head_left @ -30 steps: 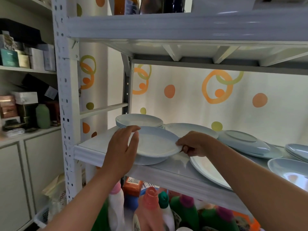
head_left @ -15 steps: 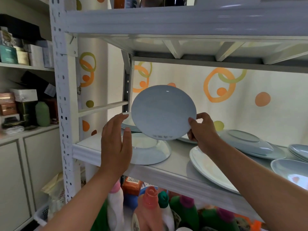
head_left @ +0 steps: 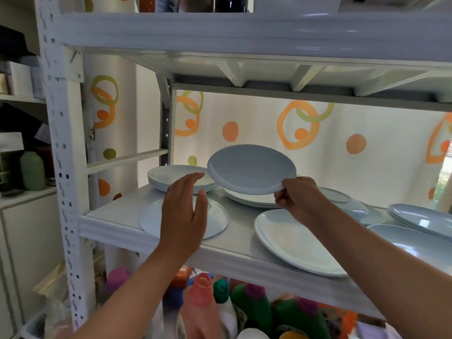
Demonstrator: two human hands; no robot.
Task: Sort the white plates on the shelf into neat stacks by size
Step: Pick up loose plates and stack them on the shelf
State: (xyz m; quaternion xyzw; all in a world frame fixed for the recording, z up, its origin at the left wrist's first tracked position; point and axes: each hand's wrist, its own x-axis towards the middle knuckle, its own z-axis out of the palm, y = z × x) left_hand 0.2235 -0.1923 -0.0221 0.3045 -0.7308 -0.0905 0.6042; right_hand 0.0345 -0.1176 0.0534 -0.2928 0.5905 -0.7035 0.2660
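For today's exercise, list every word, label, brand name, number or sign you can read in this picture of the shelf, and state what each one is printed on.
No text can be read anywhere in this picture.
The bottles below the shelf carry labels, but the print is too blurred to read.
The boxes on the left shelving show no readable lettering.
The lifted plate, held by the right hand, shows a plain underside with no readable mark.
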